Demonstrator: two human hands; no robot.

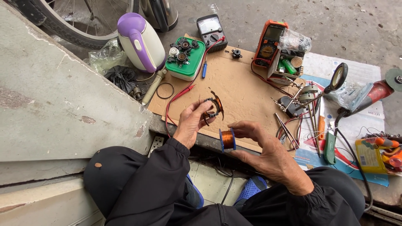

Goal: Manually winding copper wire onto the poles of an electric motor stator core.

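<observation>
My left hand (190, 124) holds up a small dark motor coil part (213, 106) with copper-coloured windings, pinched between thumb and fingers above a cardboard sheet (234, 83). My right hand (268, 150) grips a small blue spool of copper wire (227, 139) just below and right of the coil part. Both hands are raised over my knees, in black sleeves.
On the cardboard and around it lie a green-lidded box of small parts (186, 58), a white-and-purple kettle (140, 39), two multimeters (211, 30) (269, 42), a red probe lead, tweezers (287, 132), a magnifier clamp stand (337, 77), an angle grinder (377, 90), a bicycle wheel (71, 21).
</observation>
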